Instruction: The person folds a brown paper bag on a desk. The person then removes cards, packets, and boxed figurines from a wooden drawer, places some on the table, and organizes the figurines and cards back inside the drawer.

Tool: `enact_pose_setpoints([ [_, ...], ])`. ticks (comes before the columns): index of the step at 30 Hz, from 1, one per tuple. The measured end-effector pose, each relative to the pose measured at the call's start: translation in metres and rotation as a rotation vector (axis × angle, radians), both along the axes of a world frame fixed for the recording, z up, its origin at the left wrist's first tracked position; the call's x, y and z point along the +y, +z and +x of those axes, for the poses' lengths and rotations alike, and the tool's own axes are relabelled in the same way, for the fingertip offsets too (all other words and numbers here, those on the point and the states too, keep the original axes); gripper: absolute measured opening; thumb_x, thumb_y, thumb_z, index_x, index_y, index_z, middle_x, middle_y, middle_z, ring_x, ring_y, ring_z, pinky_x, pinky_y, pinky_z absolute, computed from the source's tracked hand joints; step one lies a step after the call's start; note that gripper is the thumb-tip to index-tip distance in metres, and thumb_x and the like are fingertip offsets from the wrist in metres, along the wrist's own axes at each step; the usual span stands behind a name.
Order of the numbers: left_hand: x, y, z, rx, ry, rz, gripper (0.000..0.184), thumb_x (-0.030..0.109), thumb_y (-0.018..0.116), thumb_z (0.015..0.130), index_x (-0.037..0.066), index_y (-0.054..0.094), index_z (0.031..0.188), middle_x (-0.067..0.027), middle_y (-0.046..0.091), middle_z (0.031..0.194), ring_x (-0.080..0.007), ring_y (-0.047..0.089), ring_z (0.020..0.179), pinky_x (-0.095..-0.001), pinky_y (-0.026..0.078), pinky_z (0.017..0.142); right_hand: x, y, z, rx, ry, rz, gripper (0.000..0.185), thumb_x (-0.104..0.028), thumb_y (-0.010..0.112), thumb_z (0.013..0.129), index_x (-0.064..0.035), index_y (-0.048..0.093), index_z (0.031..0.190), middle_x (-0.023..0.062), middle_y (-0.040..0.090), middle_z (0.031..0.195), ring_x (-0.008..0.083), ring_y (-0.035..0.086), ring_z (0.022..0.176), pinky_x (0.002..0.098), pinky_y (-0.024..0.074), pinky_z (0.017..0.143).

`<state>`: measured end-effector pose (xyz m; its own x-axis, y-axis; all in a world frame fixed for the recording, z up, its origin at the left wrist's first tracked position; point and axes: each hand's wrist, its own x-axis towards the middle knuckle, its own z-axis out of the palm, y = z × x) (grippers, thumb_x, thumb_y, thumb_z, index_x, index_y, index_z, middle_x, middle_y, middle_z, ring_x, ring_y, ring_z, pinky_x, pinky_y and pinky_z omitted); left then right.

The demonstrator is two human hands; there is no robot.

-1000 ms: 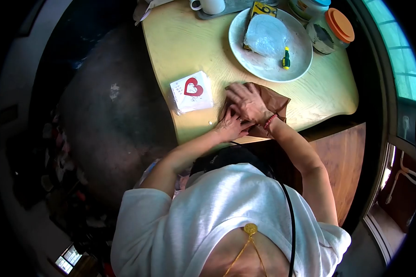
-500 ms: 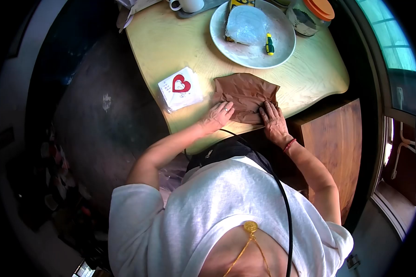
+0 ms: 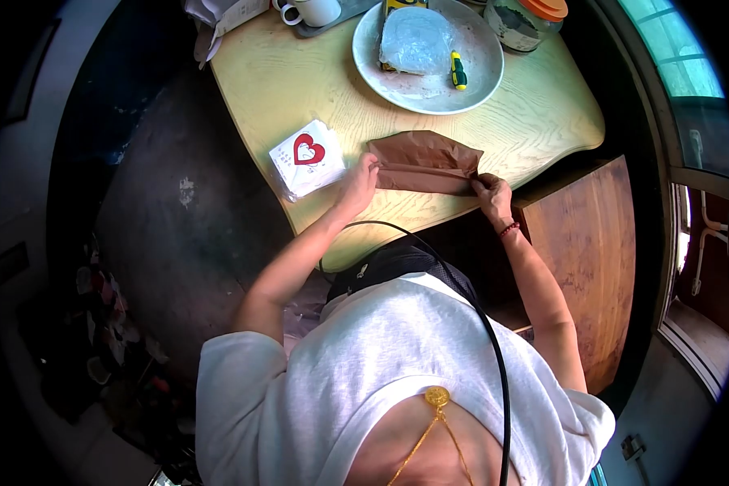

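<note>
A brown sheet (image 3: pixel 426 162), thin and creased like paper or plastic, lies near the table's front edge with its near side folded over. At its left end, my left hand (image 3: pixel 360 185) pinches the near corner. My right hand (image 3: pixel 492 194) grips the right end between thumb and fingers. Just left of my left hand sits a stack of white paper napkins (image 3: pixel 308 160) printed with a red heart, in what looks like a clear wrapper.
Behind the sheet stands a large white plate (image 3: pixel 413 104) holding a plastic-wrapped block (image 3: pixel 417 40) and a yellow-green tool handle (image 3: pixel 459 71). A jar with an orange lid (image 3: pixel 525 24) and a white mug (image 3: pixel 316 11) are farther back. A wooden cabinet (image 3: pixel 579 259) stands at right.
Both hands have gone from lying flat on the sheet to gripping its two ends. The sheet's near edge is now folded up, so it looks narrower. The view has shifted slightly.
</note>
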<state>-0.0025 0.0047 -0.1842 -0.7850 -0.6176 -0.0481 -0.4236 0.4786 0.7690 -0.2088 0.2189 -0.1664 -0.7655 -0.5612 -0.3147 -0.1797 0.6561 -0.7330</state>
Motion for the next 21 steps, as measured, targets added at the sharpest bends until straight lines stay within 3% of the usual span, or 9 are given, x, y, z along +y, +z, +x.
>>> enact_pose_setpoints([
  [4, 0.008, -0.010, -0.009, -0.253, 0.068, -0.152, 0.016, 0.014, 0.045, 0.088, 0.006, 0.046, 0.102, -0.0166, 0.057, 0.099, -0.0353, 0.057, 0.086, -0.0407, 0.045, 0.070, -0.002, -0.002, 0.005, 0.125, -0.006, 0.022, 0.025, -0.014, 0.069, 0.070, 0.0041, 0.060, 0.085, 0.0160, 0.063, 0.078, 0.0283, 0.060, 0.072, 0.0329, 0.0461, 0.066],
  [6, 0.011, -0.007, -0.012, -0.170, -0.117, -0.533, 0.015, 0.010, 0.047, 0.084, 0.006, 0.049, 0.099, -0.0140, 0.054, 0.105, -0.0312, 0.054, 0.091, -0.0401, 0.044, 0.072, -0.004, 0.007, 0.009, 0.422, 0.073, 0.144, 0.032, -0.011, 0.067, 0.068, -0.0011, 0.057, 0.097, 0.0154, 0.060, 0.093, 0.0307, 0.057, 0.088, 0.0324, 0.0453, 0.073],
  [7, 0.013, -0.001, -0.010, -0.155, -0.254, -0.696, 0.020, 0.009, 0.049, 0.079, 0.004, 0.053, 0.098, -0.0117, 0.051, 0.109, -0.0279, 0.050, 0.097, -0.0405, 0.041, 0.080, -0.005, 0.007, 0.008, 0.458, 0.193, 0.253, 0.040, -0.011, 0.066, 0.066, -0.0039, 0.052, 0.103, 0.0152, 0.053, 0.106, 0.0290, 0.050, 0.101, 0.0350, 0.0409, 0.083],
  [8, 0.012, -0.003, -0.009, -0.156, -0.253, -0.698, 0.020, 0.009, 0.049, 0.079, 0.004, 0.053, 0.098, -0.0117, 0.051, 0.109, -0.0279, 0.050, 0.097, -0.0405, 0.041, 0.080, -0.004, 0.004, 0.009, 0.458, 0.194, 0.250, 0.040, -0.011, 0.066, 0.066, -0.0039, 0.052, 0.103, 0.0152, 0.053, 0.106, 0.0290, 0.050, 0.101, 0.0350, 0.0409, 0.083],
  [10, 0.009, -0.007, -0.005, 0.060, -0.558, -0.783, 0.029, 0.013, 0.053, 0.074, 0.003, 0.055, 0.101, -0.0114, 0.050, 0.111, -0.0275, 0.047, 0.100, -0.0427, 0.037, 0.087, 0.004, -0.011, 0.013, 0.869, 0.634, 0.059, 0.039, -0.015, 0.064, 0.066, -0.0056, 0.055, 0.103, 0.0144, 0.051, 0.111, 0.0274, 0.048, 0.106, 0.0390, 0.0369, 0.089],
  [11, 0.011, -0.007, -0.004, 0.024, -0.551, -0.707, 0.036, 0.015, 0.055, 0.073, 0.001, 0.054, 0.106, -0.0115, 0.050, 0.114, -0.0285, 0.046, 0.102, -0.0434, 0.035, 0.090, 0.007, -0.019, 0.016, 0.837, 0.728, 0.070, 0.041, -0.016, 0.061, 0.066, -0.0067, 0.055, 0.106, 0.0129, 0.049, 0.116, 0.0265, 0.045, 0.112, 0.0462, 0.0317, 0.094],
  [15, 0.010, 0.017, -0.002, 0.030, -0.550, -0.628, 0.036, 0.015, 0.056, 0.072, 0.000, 0.055, 0.105, -0.0123, 0.051, 0.112, -0.0287, 0.046, 0.101, -0.0439, 0.034, 0.091, 0.001, 0.022, 0.024, 0.613, 0.703, 0.135, 0.042, -0.014, 0.060, 0.066, -0.0066, 0.056, 0.107, 0.0100, 0.048, 0.120, 0.0245, 0.043, 0.116, 0.0534, 0.0282, 0.095],
  [18, 0.009, 0.012, -0.005, -0.029, -0.600, -0.668, 0.036, 0.014, 0.056, 0.075, 0.000, 0.054, 0.107, -0.0137, 0.051, 0.111, -0.0294, 0.047, 0.100, -0.0447, 0.033, 0.092, 0.000, 0.032, 0.028, 0.637, 0.677, 0.103, 0.037, -0.013, 0.058, 0.069, -0.0072, 0.057, 0.105, 0.0082, 0.050, 0.118, 0.0236, 0.045, 0.112, 0.0503, 0.0312, 0.092],
  [21, 0.003, 0.003, -0.013, 0.001, -0.614, -0.862, 0.030, 0.014, 0.054, 0.075, 0.000, 0.055, 0.102, -0.0154, 0.056, 0.095, -0.0268, 0.051, 0.090, -0.0426, 0.035, 0.088, -0.002, 0.009, 0.016, 0.755, 0.730, 0.114, 0.027, -0.013, 0.057, 0.073, -0.0069, 0.058, 0.099, 0.0081, 0.054, 0.109, 0.0236, 0.051, 0.103, 0.0474, 0.0344, 0.088],
])
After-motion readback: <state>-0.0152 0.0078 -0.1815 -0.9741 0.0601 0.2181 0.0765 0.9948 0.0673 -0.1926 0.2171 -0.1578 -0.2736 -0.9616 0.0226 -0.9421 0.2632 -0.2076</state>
